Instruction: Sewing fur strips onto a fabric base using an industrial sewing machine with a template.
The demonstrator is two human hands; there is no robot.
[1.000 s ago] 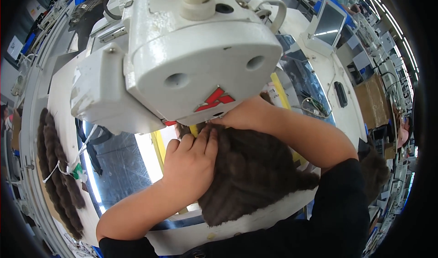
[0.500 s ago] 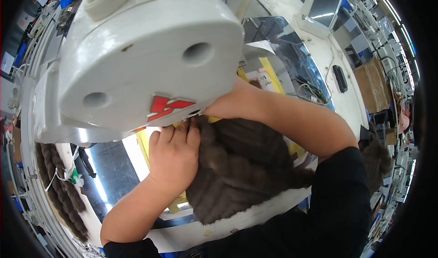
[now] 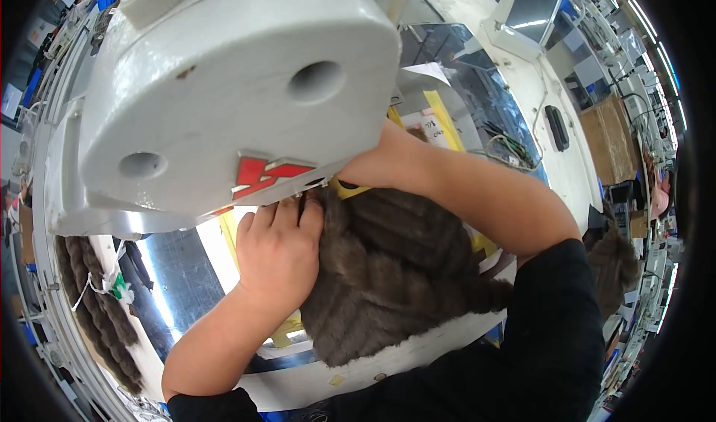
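So we're looking down at a big brown fur piece [image 3: 395, 273], sitting around 5 o'clock from the middle of our view, spread over the worktop [image 3: 321, 385] with its lower edge near the pale rim. Our left hand [image 3: 280, 247] is at about 8 o'clock, just off centre, back of the hand up and fingers loosely curled toward 1 o'clock. It's right against the fur's near-left edge, but the fingertips duck in by the white machine head [image 3: 239, 101], so we honestly can't tell if it's pinching anything. Our right hand [image 3: 365, 168] comes across from 3 o'clock and is mostly tucked behind that same machine head, just above centre; its fingers are hidden, so we can't tell how far they're spread or what they've got. The machine head fills most of the 10 o'clock side, with a red emblem [image 3: 268, 174] low on its face. There's a yellow strip [image 3: 444, 120] over at 1 to 2 o'clock, plus a loose tangle of cables [image 3: 511, 146] between 2 and 3, and a black oblong thing [image 3: 556, 129] just beyond that. Out at 8 o'clock we've got dark fur strips [image 3: 97, 310] with a white tie, and a screen [image 3: 531, 12] stands between 1 and 2.
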